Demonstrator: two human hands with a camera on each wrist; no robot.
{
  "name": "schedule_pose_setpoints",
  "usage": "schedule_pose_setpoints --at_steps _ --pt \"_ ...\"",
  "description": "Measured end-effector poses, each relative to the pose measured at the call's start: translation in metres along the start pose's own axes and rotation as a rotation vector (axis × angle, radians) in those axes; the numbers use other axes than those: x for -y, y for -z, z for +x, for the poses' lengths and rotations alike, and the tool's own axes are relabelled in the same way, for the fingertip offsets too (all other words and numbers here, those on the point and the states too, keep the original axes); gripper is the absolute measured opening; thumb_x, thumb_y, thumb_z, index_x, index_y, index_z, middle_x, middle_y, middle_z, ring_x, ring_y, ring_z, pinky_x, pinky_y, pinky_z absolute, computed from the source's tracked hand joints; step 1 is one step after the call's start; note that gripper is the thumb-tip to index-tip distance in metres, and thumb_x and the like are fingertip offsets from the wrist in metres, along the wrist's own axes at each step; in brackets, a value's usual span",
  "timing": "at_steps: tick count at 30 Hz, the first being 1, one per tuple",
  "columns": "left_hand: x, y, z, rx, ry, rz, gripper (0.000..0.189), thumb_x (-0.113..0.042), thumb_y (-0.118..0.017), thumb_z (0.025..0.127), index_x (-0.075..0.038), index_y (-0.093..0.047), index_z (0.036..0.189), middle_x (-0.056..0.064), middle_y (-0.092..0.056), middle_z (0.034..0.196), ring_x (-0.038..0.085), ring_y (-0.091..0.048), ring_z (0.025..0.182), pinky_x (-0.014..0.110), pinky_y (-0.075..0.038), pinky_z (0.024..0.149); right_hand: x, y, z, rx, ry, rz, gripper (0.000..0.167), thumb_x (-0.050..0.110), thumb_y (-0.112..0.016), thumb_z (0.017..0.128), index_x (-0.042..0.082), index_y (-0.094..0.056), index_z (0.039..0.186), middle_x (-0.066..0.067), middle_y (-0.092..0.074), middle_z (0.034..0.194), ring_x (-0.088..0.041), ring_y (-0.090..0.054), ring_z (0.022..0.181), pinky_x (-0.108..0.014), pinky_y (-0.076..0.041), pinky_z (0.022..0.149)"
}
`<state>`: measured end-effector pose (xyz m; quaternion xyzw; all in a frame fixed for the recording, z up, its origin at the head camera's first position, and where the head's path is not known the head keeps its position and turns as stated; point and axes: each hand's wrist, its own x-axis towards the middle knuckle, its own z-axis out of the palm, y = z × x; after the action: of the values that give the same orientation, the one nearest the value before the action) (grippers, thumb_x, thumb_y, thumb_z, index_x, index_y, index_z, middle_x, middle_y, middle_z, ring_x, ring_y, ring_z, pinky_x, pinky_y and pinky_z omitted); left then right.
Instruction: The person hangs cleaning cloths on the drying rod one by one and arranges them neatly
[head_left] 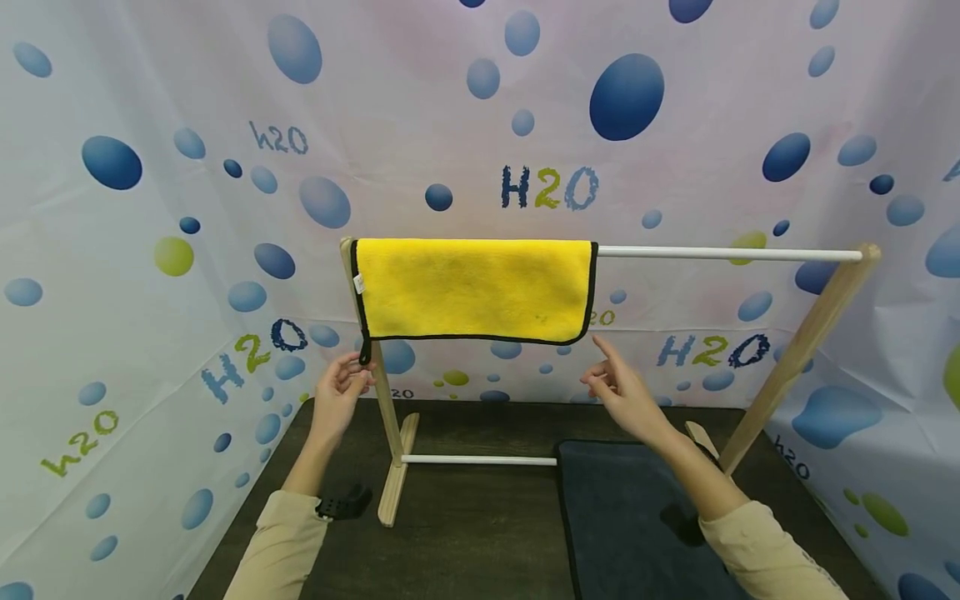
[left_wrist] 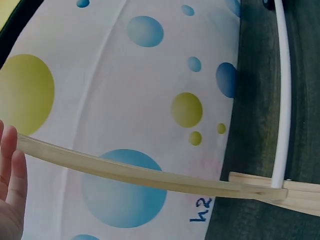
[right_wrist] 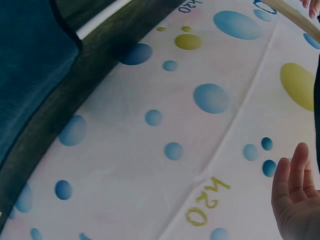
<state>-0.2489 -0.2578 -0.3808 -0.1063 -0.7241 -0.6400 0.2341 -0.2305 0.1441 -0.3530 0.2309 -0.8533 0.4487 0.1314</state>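
A yellow towel (head_left: 474, 290) with black edging hangs folded over the white top rod (head_left: 720, 252) of a wooden rack, at its left end. A small black loop (head_left: 365, 352) dangles from the towel's lower left corner. My left hand (head_left: 342, 392) is right at that loop, fingers loosely bent, with fingertips overlapping it in the head view. My right hand (head_left: 618, 392) is just below the towel's lower right corner, index finger extended toward it and the other fingers loosely bent. Nothing shows in the right hand.
On the dark table (head_left: 465, 533) lies a dark blue-grey towel (head_left: 630, 517), partly under my right forearm. The rack's left post (head_left: 387, 408) stands beside my left hand, its right post (head_left: 795, 358) beyond my right arm. A lower white rod (head_left: 480, 460) runs near the tabletop. Behind hangs a bubble-printed curtain (head_left: 420, 117).
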Motion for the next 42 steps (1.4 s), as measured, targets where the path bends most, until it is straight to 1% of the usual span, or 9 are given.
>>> schedule_pose_setpoints --at_steps 11,16,22,28,31,33,36,39,42 --pt "0.018 -0.002 -0.009 0.022 0.026 -0.013 0.030 0.005 -0.049 0.090 0.013 -0.045 0.119 0.015 -0.062 0.099 0.005 -0.062 0.074 0.017 -0.050 0.068 -0.021 -0.001 -0.023 0.050 -0.060 0.090 0.057 0.007 -0.045 0.095 0.002 -0.016 0.144 -0.015 -0.058 0.097 -0.008 -0.058 0.077 -0.025 -0.051 0.072" --pt "0.026 -0.004 -0.011 0.033 0.022 -0.016 0.033 0.008 -0.049 0.089 0.014 -0.045 0.120 0.028 -0.058 0.101 0.005 -0.062 0.075 0.016 -0.050 0.068 -0.031 -0.002 -0.033 0.019 -0.041 0.161 0.055 0.002 -0.045 0.094 -0.005 -0.019 0.142 -0.014 -0.058 0.092 -0.005 -0.058 0.074 -0.025 -0.052 0.069" --pt "0.033 -0.003 -0.012 0.055 0.026 0.005 0.034 0.009 -0.049 0.088 0.013 -0.045 0.122 0.035 -0.054 0.105 0.003 -0.061 0.078 0.014 -0.049 0.071 -0.042 0.000 -0.044 0.011 -0.025 0.199 0.054 -0.001 -0.045 0.094 -0.009 -0.019 0.140 -0.001 -0.058 0.090 -0.003 -0.058 0.074 -0.024 -0.053 0.068" --pt "0.023 -0.004 -0.015 0.066 -0.043 0.093 0.035 0.011 -0.051 0.085 0.015 -0.047 0.120 0.036 -0.056 0.101 -0.003 -0.057 0.078 0.009 -0.046 0.069 -0.052 0.005 -0.052 0.023 -0.042 0.230 0.054 0.001 -0.044 0.094 -0.010 -0.018 0.140 0.006 -0.058 0.090 -0.003 -0.058 0.074 -0.020 -0.052 0.068" --pt "0.013 -0.004 -0.019 0.045 -0.080 0.174 0.035 0.010 -0.054 0.084 0.014 -0.049 0.119 0.033 -0.058 0.098 0.006 -0.059 0.080 0.011 -0.046 0.068 -0.056 0.005 -0.054 0.032 -0.027 0.243 0.053 0.001 -0.044 0.094 -0.013 -0.018 0.138 0.004 -0.059 0.090 -0.003 -0.059 0.075 -0.019 -0.052 0.068" --pt "0.010 -0.004 -0.021 0.029 -0.094 0.232 0.036 0.009 -0.056 0.084 0.012 -0.051 0.119 0.030 -0.058 0.099 0.019 -0.059 0.086 0.016 -0.045 0.073 -0.060 0.005 -0.057 0.036 -0.023 0.254 0.052 0.001 -0.044 0.094 -0.014 -0.019 0.137 0.002 -0.060 0.090 -0.003 -0.059 0.075 -0.019 -0.051 0.069" --pt "0.008 -0.005 -0.025 0.007 -0.115 0.282 0.037 0.009 -0.058 0.082 0.012 -0.052 0.118 0.031 -0.054 0.105 0.037 -0.050 0.098 0.038 -0.041 0.084 -0.067 0.003 -0.064 0.041 -0.018 0.268 0.051 0.001 -0.044 0.094 -0.014 -0.020 0.136 0.000 -0.061 0.091 -0.003 -0.059 0.076 -0.019 -0.051 0.069" --pt "0.011 -0.006 -0.026 0.017 -0.118 0.277 0.039 0.009 -0.058 0.082 0.012 -0.049 0.119 0.033 -0.045 0.113 0.043 -0.041 0.108 0.057 -0.034 0.088 -0.075 0.002 -0.074 0.044 -0.032 0.279 0.047 0.001 -0.044 0.094 -0.007 -0.025 0.137 0.004 -0.061 0.091 -0.003 -0.060 0.077 -0.020 -0.052 0.068" --pt "0.018 -0.007 -0.024 0.052 -0.112 0.212 0.042 0.011 -0.057 0.081 0.014 -0.045 0.121 0.035 -0.039 0.121 0.045 -0.034 0.118 0.065 -0.028 0.093 -0.082 0.002 -0.087 0.045 -0.078 0.280 0.044 0.002 -0.044 0.094 0.005 -0.030 0.136 0.012 -0.060 0.090 -0.002 -0.060 0.079 -0.021 -0.052 0.068"
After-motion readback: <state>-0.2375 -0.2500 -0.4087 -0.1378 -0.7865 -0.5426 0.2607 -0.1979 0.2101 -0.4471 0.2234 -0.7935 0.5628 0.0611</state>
